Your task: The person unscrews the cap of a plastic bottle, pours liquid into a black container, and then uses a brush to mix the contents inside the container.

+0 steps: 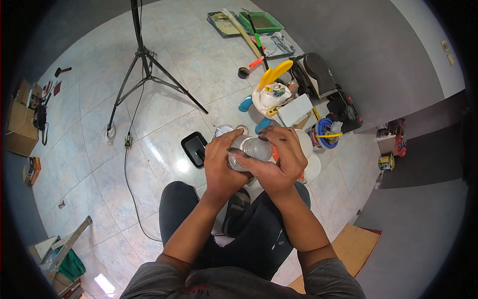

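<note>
At mid-frame, left hand (pixel 220 158) and right hand (pixel 280 170) both grasp the clear container (pixel 256 148), its long axis lying crosswise between them.

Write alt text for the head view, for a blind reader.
A person's left hand and dark-smudged right hand hold a clear, rounded container. On the pale tiled floor ahead are a shallow black rectangular tray, a black tripod and a green rectangular tray.

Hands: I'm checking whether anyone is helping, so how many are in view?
2: the left hand near the middle, and the right hand just beside it, both on a clear plastic container. No others show.
</note>
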{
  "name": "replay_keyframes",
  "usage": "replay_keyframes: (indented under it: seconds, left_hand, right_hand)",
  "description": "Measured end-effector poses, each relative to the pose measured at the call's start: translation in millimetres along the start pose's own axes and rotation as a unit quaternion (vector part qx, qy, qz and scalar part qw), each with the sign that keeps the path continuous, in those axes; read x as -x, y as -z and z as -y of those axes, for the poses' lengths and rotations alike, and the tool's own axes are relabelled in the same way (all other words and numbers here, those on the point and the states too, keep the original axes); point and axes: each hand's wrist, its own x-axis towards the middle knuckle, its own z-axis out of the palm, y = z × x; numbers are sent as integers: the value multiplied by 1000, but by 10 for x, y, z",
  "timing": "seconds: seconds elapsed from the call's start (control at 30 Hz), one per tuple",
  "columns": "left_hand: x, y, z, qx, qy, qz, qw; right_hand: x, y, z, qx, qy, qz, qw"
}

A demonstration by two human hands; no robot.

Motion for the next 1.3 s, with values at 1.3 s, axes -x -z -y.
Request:
replay_keyframes:
  seconds: [1.3]
  left_hand:
    - [-106, -157, 21, -13, 47, -16, 999]
  right_hand:
    - [-87, -42, -129, 45, 12, 0, 999]
